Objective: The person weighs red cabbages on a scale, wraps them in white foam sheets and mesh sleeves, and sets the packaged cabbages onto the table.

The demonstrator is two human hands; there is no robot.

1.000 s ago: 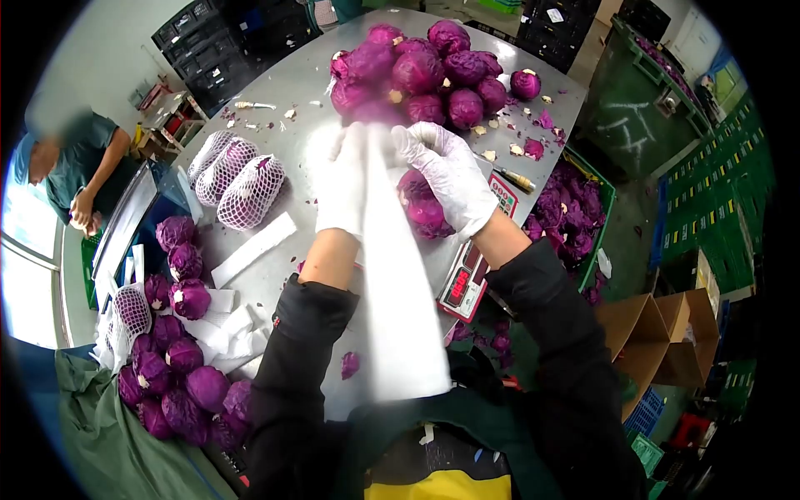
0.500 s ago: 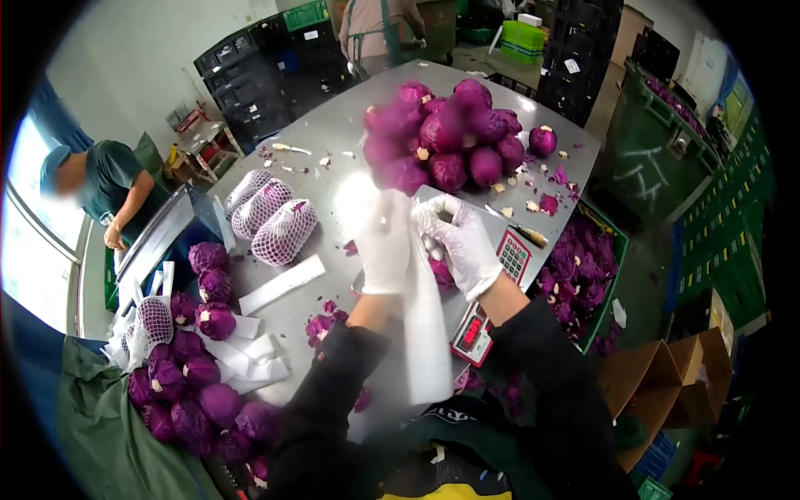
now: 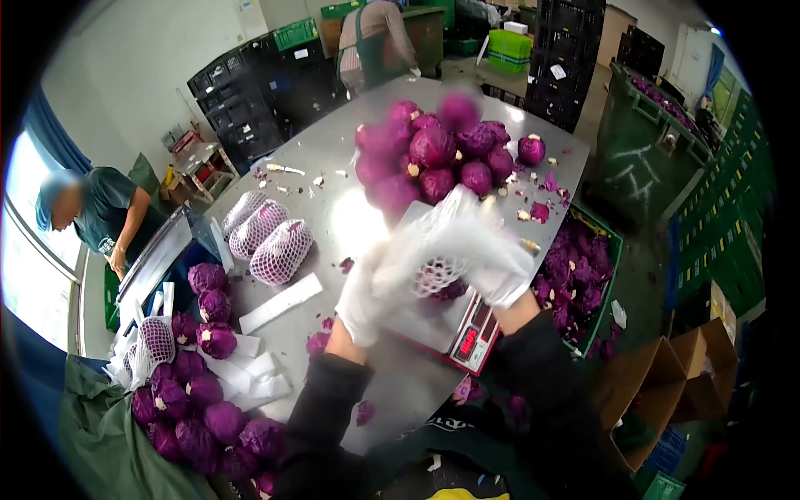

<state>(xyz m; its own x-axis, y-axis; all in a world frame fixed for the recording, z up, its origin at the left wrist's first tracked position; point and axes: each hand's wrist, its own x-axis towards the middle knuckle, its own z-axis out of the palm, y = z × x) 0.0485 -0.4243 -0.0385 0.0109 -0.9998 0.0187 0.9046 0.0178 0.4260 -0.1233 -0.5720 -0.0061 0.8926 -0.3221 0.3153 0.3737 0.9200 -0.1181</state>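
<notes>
Both hands wear white gloves and are close together above the scale. My left hand grips one side of a white foam net sleeve, and my right hand grips the other. Between them the sleeve is bunched and spread, its mesh mouth showing, partly smeared by motion. Purple of a red cabbage shows through and just under the mesh, mostly hidden by the hands. Below is the digital scale, its red display lit at the front.
A heap of red cabbages lies across the table. Netted cabbages and flat foam strips are on the left, with more cabbages nearer me. A crate of trimmed leaves stands right. Two people work beyond.
The long sleeve that hung down between my hands is now raised and gathered, its mesh spread. My hands have moved apart, and the right one has turned over the scale.
</notes>
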